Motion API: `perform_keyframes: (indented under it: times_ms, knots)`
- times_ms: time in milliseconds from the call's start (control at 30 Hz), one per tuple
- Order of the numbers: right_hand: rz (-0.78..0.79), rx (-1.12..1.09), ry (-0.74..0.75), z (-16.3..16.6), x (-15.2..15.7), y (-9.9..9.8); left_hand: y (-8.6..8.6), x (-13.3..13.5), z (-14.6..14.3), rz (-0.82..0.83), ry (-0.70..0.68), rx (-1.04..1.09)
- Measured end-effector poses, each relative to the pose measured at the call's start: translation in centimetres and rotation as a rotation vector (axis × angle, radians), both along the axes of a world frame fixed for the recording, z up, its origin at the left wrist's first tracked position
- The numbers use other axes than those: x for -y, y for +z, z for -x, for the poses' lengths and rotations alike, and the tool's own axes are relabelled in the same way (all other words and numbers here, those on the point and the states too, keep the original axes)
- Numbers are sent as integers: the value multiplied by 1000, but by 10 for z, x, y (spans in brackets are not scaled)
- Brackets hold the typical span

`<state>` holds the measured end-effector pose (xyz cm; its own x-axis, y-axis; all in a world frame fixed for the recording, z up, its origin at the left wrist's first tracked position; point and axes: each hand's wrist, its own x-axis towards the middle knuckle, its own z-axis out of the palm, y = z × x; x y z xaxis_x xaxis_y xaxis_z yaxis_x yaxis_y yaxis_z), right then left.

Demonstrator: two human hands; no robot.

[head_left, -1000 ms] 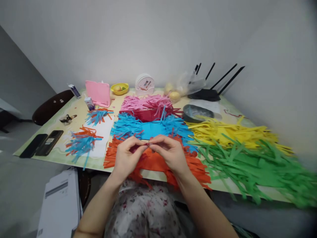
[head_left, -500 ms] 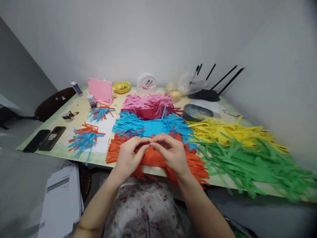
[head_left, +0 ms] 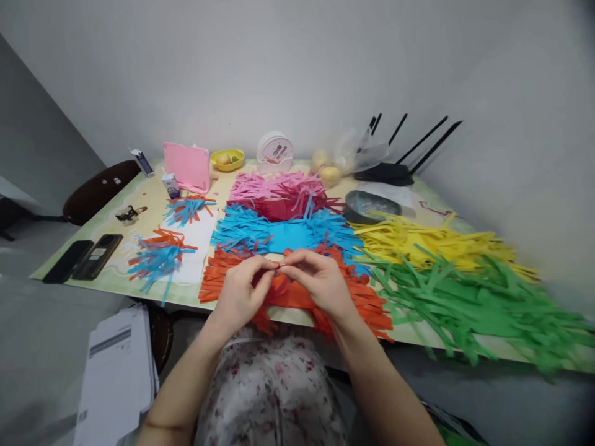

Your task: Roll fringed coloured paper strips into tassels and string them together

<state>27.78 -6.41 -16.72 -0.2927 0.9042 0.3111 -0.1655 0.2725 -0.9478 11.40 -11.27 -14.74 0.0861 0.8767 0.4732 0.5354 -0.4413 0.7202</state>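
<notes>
My left hand (head_left: 244, 288) and my right hand (head_left: 320, 282) meet fingertip to fingertip above the orange fringed paper (head_left: 290, 294). Both are closed in a pinch, and whatever tiny thing sits between the fingertips is too small to name. Behind them lies blue fringed paper (head_left: 288, 235), then dark red fringed paper (head_left: 283, 209) and pink fringed paper (head_left: 274, 186). To the left, a blue and orange tassel bunch (head_left: 160, 257) rests partly on a white sheet (head_left: 198, 248), with a smaller bunch (head_left: 188, 210) behind it.
Yellow fringe (head_left: 432, 241) and green fringe (head_left: 483, 303) cover the table's right side. A dark oval bowl (head_left: 372, 206) and a black router (head_left: 385, 173) stand behind. Leftward are two phones (head_left: 97, 256), a pink tablet case (head_left: 188, 166), a drink carton (head_left: 171, 184) and a yellow fruit bowl (head_left: 227, 160).
My fingertips have shifted very slightly left and remain pinched together. The view has tilted a little; the things on the table lie as before.
</notes>
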Motion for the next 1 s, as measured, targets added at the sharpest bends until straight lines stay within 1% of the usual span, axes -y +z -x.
perform_keyframes:
  times_ms: [133, 267, 333, 400, 533, 667, 800, 933, 1000]
  knots:
    - [-60, 75, -43, -1, 1, -2, -2, 2, -4, -5, 41, -30]
    - [-12, 87, 17, -5, -2, 1, -3, 3, -4, -11, 18, -46]
    - [7, 112, 67, -8, -4, 3, -5, 2, -4, 33, -23, 27]
    - [1, 119, 86, -10, -4, 5, -7, 1, -5, 76, -41, 140]
    - [1, 39, 72, -8, -2, 6, -10, 0, -10, 55, 0, 253]
    - [24, 21, 46, -5, 2, 5, -12, 2, -14, 97, -52, 336]
    - [-6, 53, 16, -3, 4, 1, -12, 3, -13, 84, -5, 299]
    - [3, 6, -50, -1, 5, -2, -12, 6, -15, 34, 18, 237]
    - [27, 12, -23, -3, 4, 0, -12, 8, -16, 32, 56, 234]
